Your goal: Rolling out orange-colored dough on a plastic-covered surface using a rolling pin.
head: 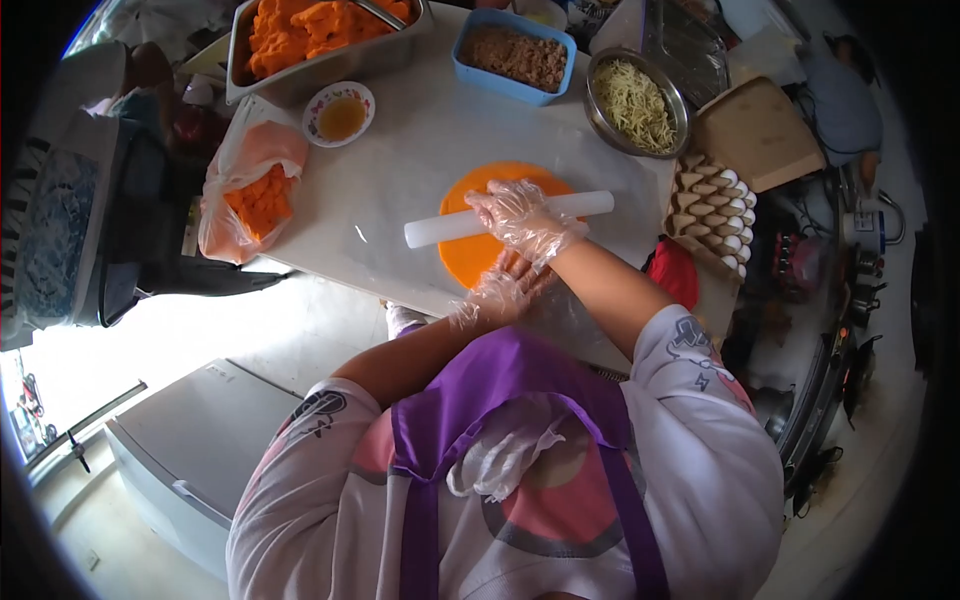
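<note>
A flat round sheet of orange dough [480, 259] lies on the table, in front of me. Across it, slightly tilted, rests a white plastic rolling pin [435, 229]. My right hand [521, 217], in a clear plastic glove, is over the middle of the pin with its fingers curled on it. Nearer to my body, my left hand [510, 289], gloved too, lies with fingers spread at the near edge of the dough; it holds nothing visible. Its fingertips are partly hidden by my right wrist.
Around the table [390, 180] stand a metal pan of orange dough [322, 64], a floral bowl of liquid [339, 114], a bag of orange pieces [259, 202], a blue tub of brown filling [514, 56], a steel bowl of shreds [637, 105] and an egg tray [712, 210].
</note>
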`<state>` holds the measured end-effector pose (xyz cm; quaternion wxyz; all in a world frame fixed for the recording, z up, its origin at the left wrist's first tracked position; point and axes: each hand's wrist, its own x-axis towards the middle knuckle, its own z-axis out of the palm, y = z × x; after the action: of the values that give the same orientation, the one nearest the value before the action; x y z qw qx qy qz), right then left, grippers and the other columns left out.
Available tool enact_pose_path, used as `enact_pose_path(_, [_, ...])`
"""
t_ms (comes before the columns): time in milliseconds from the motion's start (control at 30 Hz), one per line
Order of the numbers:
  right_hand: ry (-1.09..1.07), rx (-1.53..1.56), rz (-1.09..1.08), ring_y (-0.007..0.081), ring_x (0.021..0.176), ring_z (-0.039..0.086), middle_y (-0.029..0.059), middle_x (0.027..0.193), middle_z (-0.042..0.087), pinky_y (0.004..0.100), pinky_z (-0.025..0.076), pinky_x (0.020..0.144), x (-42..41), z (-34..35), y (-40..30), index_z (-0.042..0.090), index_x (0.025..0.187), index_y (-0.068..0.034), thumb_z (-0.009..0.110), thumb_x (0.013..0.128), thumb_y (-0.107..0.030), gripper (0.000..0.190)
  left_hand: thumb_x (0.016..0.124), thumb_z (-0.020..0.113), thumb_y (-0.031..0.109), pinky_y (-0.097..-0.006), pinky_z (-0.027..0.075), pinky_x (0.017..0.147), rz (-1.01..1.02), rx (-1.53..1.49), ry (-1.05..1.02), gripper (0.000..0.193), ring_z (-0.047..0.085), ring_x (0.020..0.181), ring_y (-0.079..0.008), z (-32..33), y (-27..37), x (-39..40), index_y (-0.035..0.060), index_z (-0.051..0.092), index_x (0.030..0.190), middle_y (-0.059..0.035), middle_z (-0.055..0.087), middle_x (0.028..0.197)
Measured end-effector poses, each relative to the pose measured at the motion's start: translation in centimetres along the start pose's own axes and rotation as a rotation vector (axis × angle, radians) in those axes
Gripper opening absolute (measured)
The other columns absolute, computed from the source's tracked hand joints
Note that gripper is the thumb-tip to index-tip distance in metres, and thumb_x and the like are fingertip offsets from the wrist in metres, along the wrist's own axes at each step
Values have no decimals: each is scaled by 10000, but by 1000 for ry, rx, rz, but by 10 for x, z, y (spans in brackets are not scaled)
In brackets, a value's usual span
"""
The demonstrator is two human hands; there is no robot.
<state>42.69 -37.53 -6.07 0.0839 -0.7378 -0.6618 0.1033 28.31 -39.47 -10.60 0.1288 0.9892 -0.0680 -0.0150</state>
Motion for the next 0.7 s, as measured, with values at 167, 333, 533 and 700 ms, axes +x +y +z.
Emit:
enact_pose_path(167, [-118,226,-145,313,1030,570,123,1067,584,447,439,877,13,-16,-36,552,1135,-98,514,885,-440,425,849,464,245,-427,207,1129,208,-57,287,487,299,1351,-241,57,19,-6,117,457,1318,-79,382,1413])
enact_pose_path(333, [-153,-10,-175,309,984,587,115,1051,585,455,459,849,15,-5,-30,531,1128,-101,520,873,-466,445,921,338,338,-438,179,1141,177,46,-75,500,240,1380,-256,45,22,5,132,341,1377,-86,288,1471])
enact_pose_path(533, [-299,-84,-210,288,960,602,91,1028,593,445,482,815,-9,-5,-34,546,1095,-89,531,852,-489,468,931,331,342,-437,228,1128,140,-30,-168,492,316,1346,-267,34,20,3,124,357,1371,-107,337,1448])
enact_pose_path(700, [-442,-6,-447,258,960,580,86,985,573,403,495,778,-47,-15,-24,570,1014,-67,559,810,-521,498,928,339,336,-436,242,1124,129,-224,-106,489,337,1338,-267,45,20,1,120,368,1366,-111,352,1442])
